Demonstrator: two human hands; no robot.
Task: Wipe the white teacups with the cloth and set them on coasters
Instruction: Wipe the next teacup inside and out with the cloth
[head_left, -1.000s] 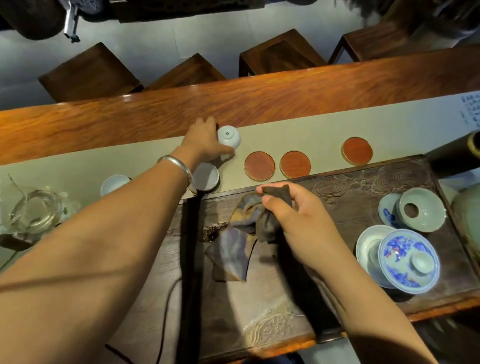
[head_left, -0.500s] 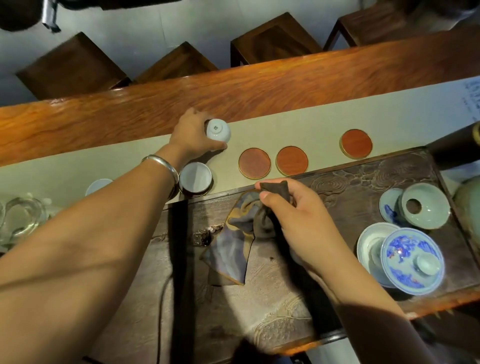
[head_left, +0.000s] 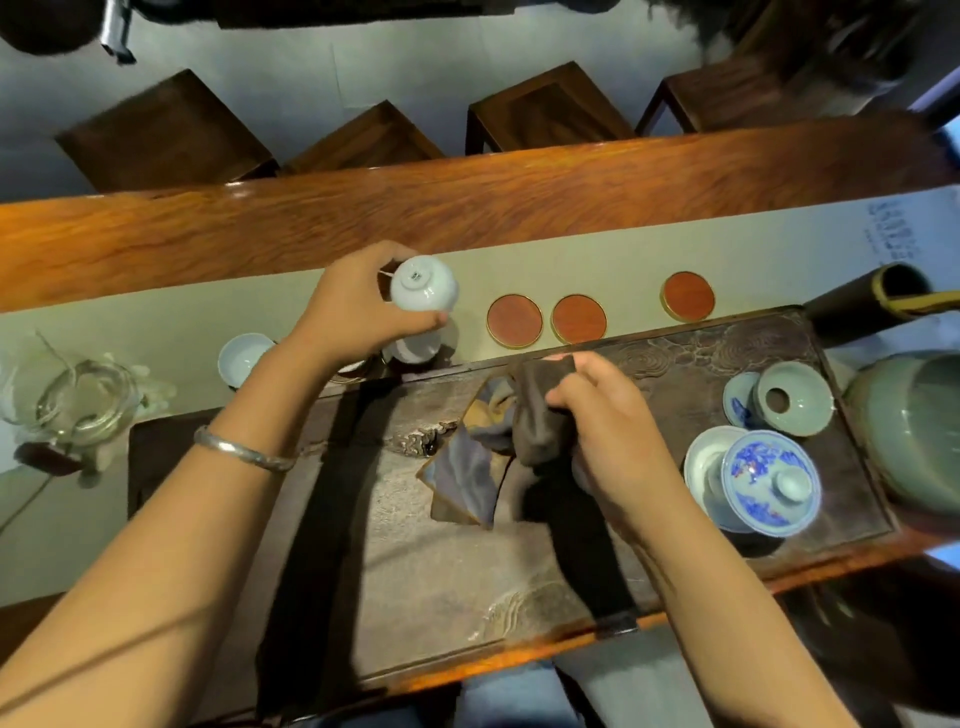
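My left hand (head_left: 358, 312) grips a white teacup (head_left: 425, 285), tipped so its foot faces the camera, above the pale runner (head_left: 156, 322). Just below it a second white cup (head_left: 413, 347) sits partly hidden by my hand. A third white cup (head_left: 243, 358) rests upright further left. My right hand (head_left: 613, 431) pinches a dark brown and grey-blue cloth (head_left: 498, 441) over the carved dark tea tray (head_left: 467, 571). Three round reddish coasters with gold rims lie bare on the runner: two side by side (head_left: 514, 320) (head_left: 578, 318) and one apart to the right (head_left: 687, 295).
A blue-and-white lidded cup (head_left: 769, 480) on its saucer and a celadon lid holder (head_left: 792, 397) stand at the tray's right. A large celadon vessel (head_left: 914, 431) and a dark tube (head_left: 862, 306) sit at far right. A glass pitcher (head_left: 72, 400) is at far left. Wooden stools stand beyond the table.
My left hand has lifted the white teacup off the runner and drawn it toward me and the cloth. My right hand keeps hold of the cloth in about the same place.
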